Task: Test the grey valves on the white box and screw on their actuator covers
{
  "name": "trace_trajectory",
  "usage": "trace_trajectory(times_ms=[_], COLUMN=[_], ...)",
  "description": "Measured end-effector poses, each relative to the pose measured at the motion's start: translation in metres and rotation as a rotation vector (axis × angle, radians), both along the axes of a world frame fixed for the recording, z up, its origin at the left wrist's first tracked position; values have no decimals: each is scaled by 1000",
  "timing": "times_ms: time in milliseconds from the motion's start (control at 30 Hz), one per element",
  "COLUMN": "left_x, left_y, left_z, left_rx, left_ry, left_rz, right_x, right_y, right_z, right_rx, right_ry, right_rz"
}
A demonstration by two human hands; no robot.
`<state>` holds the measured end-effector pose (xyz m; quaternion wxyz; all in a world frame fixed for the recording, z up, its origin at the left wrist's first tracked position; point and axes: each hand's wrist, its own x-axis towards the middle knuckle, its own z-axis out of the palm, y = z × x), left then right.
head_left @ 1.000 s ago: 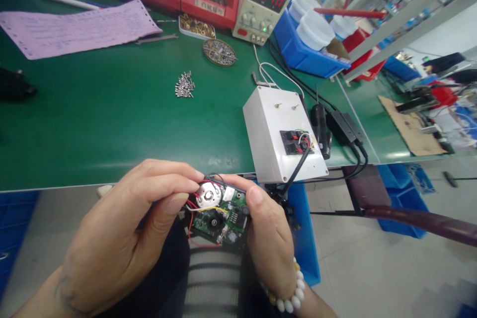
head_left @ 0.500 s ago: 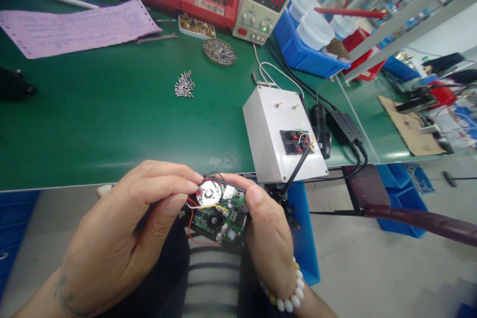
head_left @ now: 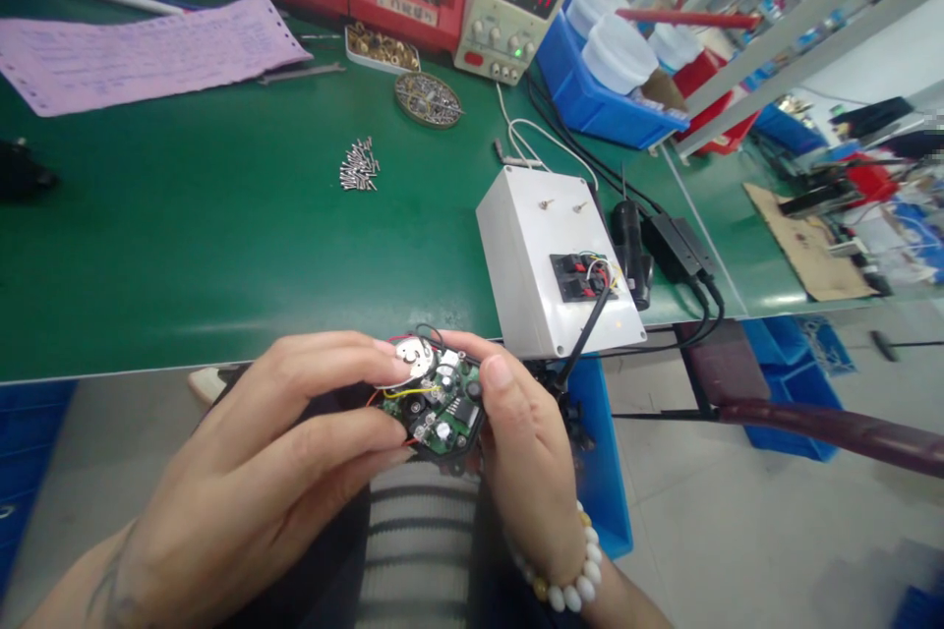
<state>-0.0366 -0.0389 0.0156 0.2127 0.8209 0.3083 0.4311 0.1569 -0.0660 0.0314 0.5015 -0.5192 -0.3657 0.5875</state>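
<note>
Over the last second the left hand (head_left: 243, 472) had slid more fingers under the green circuit board (head_left: 435, 408), gripped with the right hand (head_left: 527, 472) just off the desk (head_left: 184, 246) edge, tilting it.

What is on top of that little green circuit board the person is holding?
On the green circuit board sit a round silver motor, small components and red, yellow and black wires. The left hand and right hand grip its edges; fingers cover the left part, so that stays hidden.

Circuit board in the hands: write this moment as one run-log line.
left hand: grips circuit board | right hand: grips same board | motor: on board | place: above lap, off green bench
</note>
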Motion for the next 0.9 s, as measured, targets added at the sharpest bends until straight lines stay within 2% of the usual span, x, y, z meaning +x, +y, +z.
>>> trace_trajectory(times_ms=[200,400,633,900], left_x=[-1,2,1,-1], left_y=[3,3,4,2], left_z=[-3,-4,-3,2], left_rx=[-143,-192,-161,-60], left_ry=[-42,-58,-42,6], left_rz=[-6,6,-63,-53], right_x=[-1,-1,-2,-4], right_y=[1,1,-1,-1], right_z=[0,2,3,5], right_rx=[-92,-83,-51,9], right_ry=[53,113,121,127], right_rz=[27,35,25,37])
